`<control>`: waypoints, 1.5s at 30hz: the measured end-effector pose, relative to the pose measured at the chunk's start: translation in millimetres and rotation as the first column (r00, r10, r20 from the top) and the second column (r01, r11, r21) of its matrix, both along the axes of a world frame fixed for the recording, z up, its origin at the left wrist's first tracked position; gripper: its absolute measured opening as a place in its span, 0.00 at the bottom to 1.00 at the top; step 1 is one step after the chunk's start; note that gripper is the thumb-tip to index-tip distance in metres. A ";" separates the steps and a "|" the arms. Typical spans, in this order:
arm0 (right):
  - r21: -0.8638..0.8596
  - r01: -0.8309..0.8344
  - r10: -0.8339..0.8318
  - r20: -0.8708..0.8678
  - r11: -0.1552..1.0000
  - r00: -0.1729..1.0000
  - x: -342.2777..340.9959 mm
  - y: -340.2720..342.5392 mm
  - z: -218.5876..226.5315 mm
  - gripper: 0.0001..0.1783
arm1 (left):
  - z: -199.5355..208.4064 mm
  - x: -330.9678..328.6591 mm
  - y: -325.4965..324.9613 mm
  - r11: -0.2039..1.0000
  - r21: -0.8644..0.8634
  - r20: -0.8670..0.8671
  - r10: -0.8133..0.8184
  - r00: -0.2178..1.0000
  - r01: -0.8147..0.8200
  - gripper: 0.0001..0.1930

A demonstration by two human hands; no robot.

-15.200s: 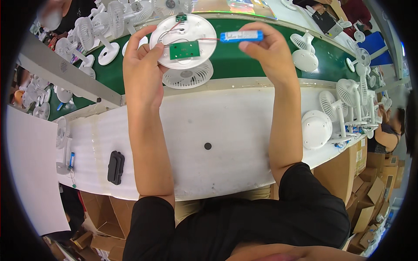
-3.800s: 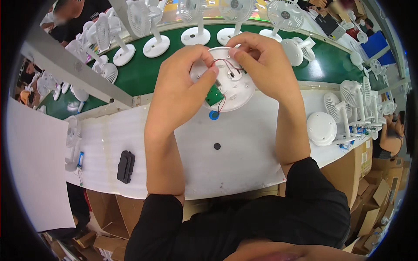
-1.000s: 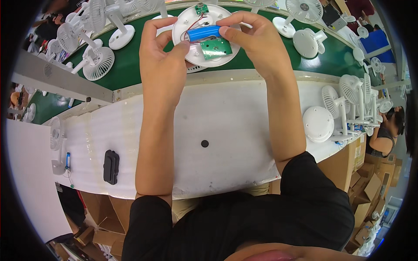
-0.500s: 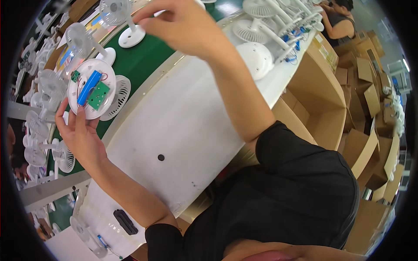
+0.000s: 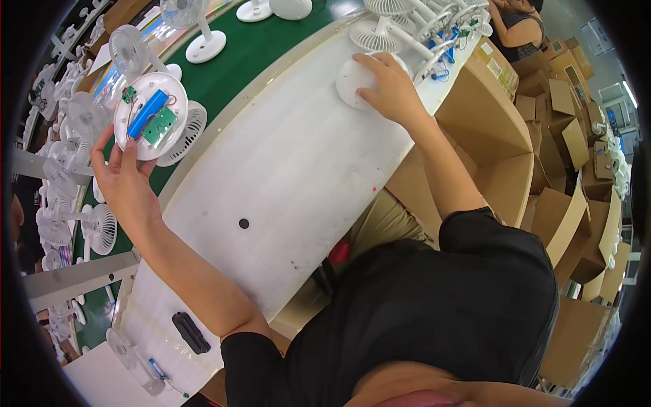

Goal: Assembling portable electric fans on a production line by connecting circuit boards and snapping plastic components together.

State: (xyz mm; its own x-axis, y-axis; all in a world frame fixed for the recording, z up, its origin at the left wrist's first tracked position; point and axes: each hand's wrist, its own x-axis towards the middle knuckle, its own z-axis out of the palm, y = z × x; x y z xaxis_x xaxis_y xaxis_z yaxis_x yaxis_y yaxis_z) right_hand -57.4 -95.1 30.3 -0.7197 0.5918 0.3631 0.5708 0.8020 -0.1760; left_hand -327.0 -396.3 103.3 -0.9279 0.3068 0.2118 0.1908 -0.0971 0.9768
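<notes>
One left hand [image 5: 127,184] clamped a round, white plastic base [image 5: 146,89]; the spread right hand [image 5: 392,88], apparently fetching a white plastic disc [image 5: 348,84], needed closing.

smooth white round plastic base [image 5: 178,114], smooth blue cylindrical battery [image 5: 148,114], matt black cloth shirt [image 5: 420,305], matt brown cardboard carton [image 5: 498,180]

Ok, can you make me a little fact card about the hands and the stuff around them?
Left hand: holding up a round white base
On that base: blue battery and green circuit board
Right hand: touching a round white plate
Table: white
Small thing on table: black disc
Near left forearm: long black object
</notes>
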 end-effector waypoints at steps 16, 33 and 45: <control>-0.413 -0.432 0.191 -0.507 0.802 0.841 -227.2 83.0 20.4 0.16 | -3.7 -2.8 8.8 0.999 0.015 -0.032 -0.044 0.999 0.044 0.20; -0.498 -0.496 0.352 -0.359 0.711 0.864 -128.6 -45.1 11.9 0.40 | 4.0 9.0 -13.4 0.999 0.030 0.043 0.007 0.999 -0.009 0.20; -0.628 -0.583 0.432 -0.397 0.516 0.810 -136.2 -104.4 -3.8 0.32 | 10.6 -0.6 -19.6 0.999 0.043 0.095 0.010 0.995 -0.014 0.20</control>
